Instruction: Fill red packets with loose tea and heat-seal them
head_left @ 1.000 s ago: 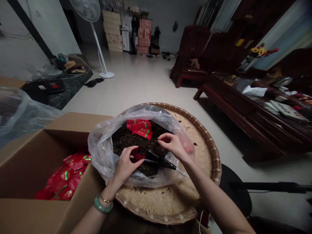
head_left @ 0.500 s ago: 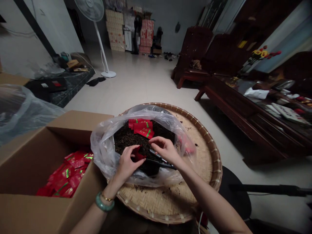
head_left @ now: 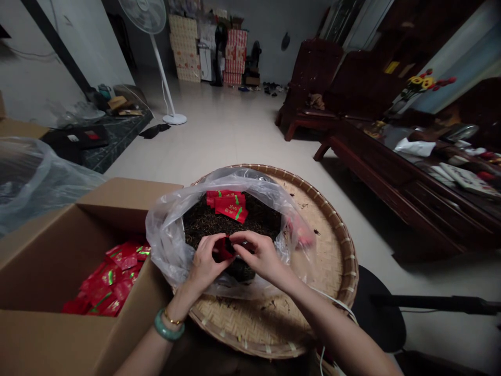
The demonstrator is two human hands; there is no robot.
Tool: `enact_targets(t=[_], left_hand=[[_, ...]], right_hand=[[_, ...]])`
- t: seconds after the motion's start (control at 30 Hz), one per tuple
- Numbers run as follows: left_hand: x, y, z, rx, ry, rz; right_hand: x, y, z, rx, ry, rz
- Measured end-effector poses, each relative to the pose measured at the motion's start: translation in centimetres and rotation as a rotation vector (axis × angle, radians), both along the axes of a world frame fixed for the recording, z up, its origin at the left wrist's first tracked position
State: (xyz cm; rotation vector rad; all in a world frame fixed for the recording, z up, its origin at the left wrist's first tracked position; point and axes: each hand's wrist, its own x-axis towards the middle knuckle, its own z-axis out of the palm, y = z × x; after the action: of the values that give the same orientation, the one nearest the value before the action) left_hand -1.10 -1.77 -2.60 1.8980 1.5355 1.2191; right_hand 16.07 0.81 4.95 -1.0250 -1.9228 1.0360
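Note:
A clear plastic bag full of dark loose tea leaves sits on a round woven bamboo tray. A small stack of red packets lies on the tea at the far side. My left hand pinches a small red pouch over the tea. My right hand meets it, fingertips pinched at the pouch's mouth. A green bangle is on my left wrist.
An open cardboard box at the left holds several filled red packets. Another plastic bag lies at the far left. A dark wooden table stands at the right, a standing fan and stacked boxes at the back.
My right hand moved left from over the tea to the pouch in my left hand. The black tool seen under it earlier is now hidden.

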Motion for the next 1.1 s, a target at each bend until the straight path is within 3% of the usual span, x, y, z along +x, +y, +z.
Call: enact_targets(t=[0.1, 0.33, 0.57, 0.8, 1.0, 1.1], left_hand=[[-0.1, -0.1, 0.0, -0.007, -0.006, -0.003], [0.0, -0.1, -0.1, -0.011, 0.003, -0.018], [-0.1, -0.2, -0.2, -0.002, 0.025, -0.023], [-0.2, -0.3, -0.2, -0.032, 0.009, -0.015], [0.0, -0.5, -0.3, -0.047, -0.025, 0.0], [-0.1, -0.4, -0.1, -0.074, -0.038, 0.019]], right_hand=[[0.7, -0.3, 0.3, 0.075, -0.031, -0.025], [1.1, -0.4, -1.4, 0.155, -0.283, 0.156], [0.5, 0.6, -0.2, 0.105, -0.166, 0.076], [0.2, 0.2, 0.0, 0.207, -0.153, 0.109], [0.4, -1.2, -0.8, 0.313, -0.501, 0.159], [0.4, -0.8, -1.3, 0.257, -0.432, 0.134]])
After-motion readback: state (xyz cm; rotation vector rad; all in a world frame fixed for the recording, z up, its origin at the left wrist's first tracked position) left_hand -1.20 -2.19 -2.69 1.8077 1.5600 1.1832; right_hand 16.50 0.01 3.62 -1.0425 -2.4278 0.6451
